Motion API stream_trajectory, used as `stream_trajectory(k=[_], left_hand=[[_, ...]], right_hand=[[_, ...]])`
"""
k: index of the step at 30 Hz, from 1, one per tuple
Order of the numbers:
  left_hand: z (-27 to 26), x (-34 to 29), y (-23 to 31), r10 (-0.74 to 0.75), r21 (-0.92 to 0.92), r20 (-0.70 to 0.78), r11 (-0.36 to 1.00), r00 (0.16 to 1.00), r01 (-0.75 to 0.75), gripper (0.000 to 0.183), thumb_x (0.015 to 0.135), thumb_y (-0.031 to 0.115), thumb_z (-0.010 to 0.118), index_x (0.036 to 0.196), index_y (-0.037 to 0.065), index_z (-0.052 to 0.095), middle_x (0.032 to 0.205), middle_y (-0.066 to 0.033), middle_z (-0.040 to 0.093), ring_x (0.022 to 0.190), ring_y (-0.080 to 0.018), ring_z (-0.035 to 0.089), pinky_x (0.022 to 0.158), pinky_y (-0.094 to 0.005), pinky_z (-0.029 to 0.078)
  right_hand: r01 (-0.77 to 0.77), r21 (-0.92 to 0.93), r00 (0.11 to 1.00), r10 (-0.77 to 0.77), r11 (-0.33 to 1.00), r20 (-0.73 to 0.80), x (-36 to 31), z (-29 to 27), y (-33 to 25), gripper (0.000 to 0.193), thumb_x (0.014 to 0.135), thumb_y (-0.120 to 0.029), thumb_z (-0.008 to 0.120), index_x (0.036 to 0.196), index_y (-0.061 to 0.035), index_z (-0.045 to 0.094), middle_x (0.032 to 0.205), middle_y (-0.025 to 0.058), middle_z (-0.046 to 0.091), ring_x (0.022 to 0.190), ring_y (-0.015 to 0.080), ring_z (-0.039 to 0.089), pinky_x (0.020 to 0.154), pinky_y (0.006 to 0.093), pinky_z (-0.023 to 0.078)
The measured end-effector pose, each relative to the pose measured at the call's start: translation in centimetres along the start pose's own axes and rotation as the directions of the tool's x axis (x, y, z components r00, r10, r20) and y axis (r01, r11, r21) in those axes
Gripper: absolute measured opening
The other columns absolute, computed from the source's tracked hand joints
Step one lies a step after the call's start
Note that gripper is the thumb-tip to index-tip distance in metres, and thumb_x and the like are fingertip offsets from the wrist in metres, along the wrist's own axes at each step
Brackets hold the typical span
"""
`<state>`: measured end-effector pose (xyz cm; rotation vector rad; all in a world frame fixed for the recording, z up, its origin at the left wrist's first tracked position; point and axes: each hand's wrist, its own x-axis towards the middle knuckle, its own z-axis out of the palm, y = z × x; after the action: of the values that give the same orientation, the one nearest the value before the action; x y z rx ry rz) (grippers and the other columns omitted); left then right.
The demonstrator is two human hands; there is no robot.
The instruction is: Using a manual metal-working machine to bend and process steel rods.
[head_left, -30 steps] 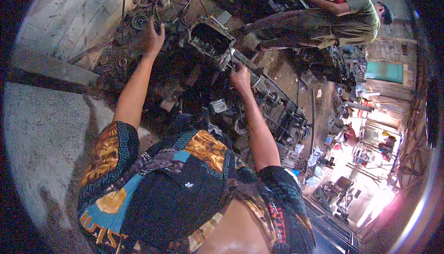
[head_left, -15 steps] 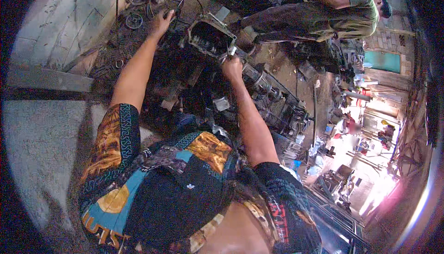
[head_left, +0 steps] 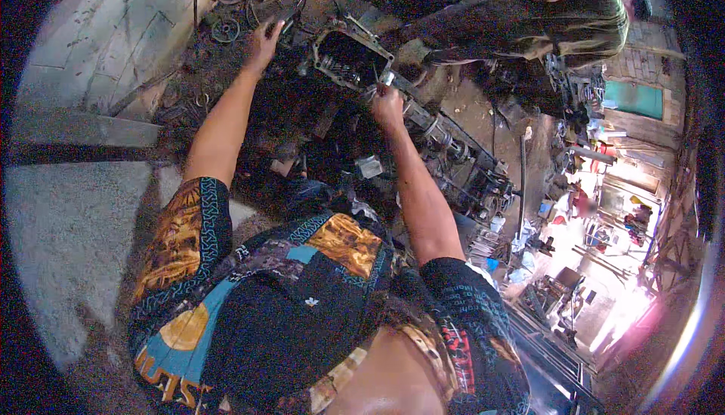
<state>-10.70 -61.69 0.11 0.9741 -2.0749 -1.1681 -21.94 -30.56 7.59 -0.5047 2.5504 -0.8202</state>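
In front of me is an open metal gear housing (head_left: pixel 330 36) on a greasy machine, with shafts and gears showing inside its rim. My left hand (head_left: pixel 261 49) is stretched out left of the housing. Its fingers are curled at a dark, thin part that I cannot make out. At the housing's near right corner, my right hand (head_left: pixel 388 110) is closed around something mostly hidden by the fingers. A small pale, shiny piece (head_left: pixel 387 78) sticks up just beyond that fist. Deep shadow hides much beneath my arms.
The machine's long bed (head_left: pixel 445 137) runs off to the right. A co-worker in an olive shirt (head_left: pixel 585 18) bends close by at the upper right. Wheels (head_left: pixel 225 28) and cables lie at the upper left by a pale wall (head_left: pixel 98 45). Tools and scrap clutter the right.
My view has shifted slightly, and the housing shows a little further right, with its inner gears brighter. Both hands stay at about the same places. The co-worker has moved a little to the right.
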Motion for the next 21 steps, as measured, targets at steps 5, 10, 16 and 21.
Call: stream_trajectory(k=[5, 10, 16, 21], left_hand=[[0.5, -0.3, 1.7, 0.052, 0.077, -0.042, 0.996, 0.998, -0.049, 0.05, 0.089, 0.042, 0.052, 0.116, 0.0, 0.055, 0.113, -0.021, 0.059, 0.107, -0.0348, 0.055, 0.091, -0.0374, 0.042], [0.4, -0.1, 0.8, 0.075, 0.144, -0.013, 0.987, 0.997, -0.072, 0.049, 0.089, 0.045, 0.049, 0.119, 0.006, 0.055, 0.113, -0.017, 0.059, 0.105, -0.0345, 0.056, 0.089, -0.0387, 0.043], [-0.5, 0.0, -0.4, -0.013, 0.239, 0.0, 0.971, 1.0, 0.013, 0.054, 0.088, 0.051, 0.045, 0.12, 0.009, 0.054, 0.114, -0.0182, 0.058, 0.103, -0.0356, 0.056, 0.087, -0.0412, 0.044], [0.4, 0.3, 0.1, -0.017, 0.235, 0.025, 0.972, 1.0, 0.011, 0.056, 0.088, 0.052, 0.045, 0.122, 0.01, 0.053, 0.114, -0.0189, 0.058, 0.104, -0.0367, 0.056, 0.088, -0.0424, 0.044]], right_hand=[[0.053, -0.122, 0.996, -0.062, 0.991, -0.071, 1.9, -0.2, 3.6, 0.032, 0.082, -0.026, 0.055, 0.102, -0.0018, 0.063, 0.091, 0.0232, 0.064, 0.087, 0.0334, 0.064, 0.073, 0.0385, 0.048], [0.073, 0.478, 0.997, -0.08, 0.875, -0.007, -0.2, -2.0, 4.3, 0.031, 0.084, -0.011, 0.053, 0.115, -0.0094, 0.056, 0.072, 0.0049, 0.056, 0.047, 0.0134, 0.048, 0.045, 0.0257, 0.04], [-0.55, 0.835, 0.831, -0.102, -0.006, 0.547, -6.7, -7.5, -1.8, 0.048, 0.078, 0.005, 0.046, 0.126, -0.0028, 0.041, 0.079, 0.0081, 0.051, 0.065, 0.0171, 0.052, 0.056, 0.0271, 0.047], [-0.258, 0.963, 0.956, -0.126, 0.078, 0.267, -7.1, -7.7, -0.7, 0.042, 0.076, 0.008, 0.05, 0.118, 0.0022, 0.051, 0.097, 0.0142, 0.057, 0.083, 0.0235, 0.058, 0.075, 0.029, 0.05]])
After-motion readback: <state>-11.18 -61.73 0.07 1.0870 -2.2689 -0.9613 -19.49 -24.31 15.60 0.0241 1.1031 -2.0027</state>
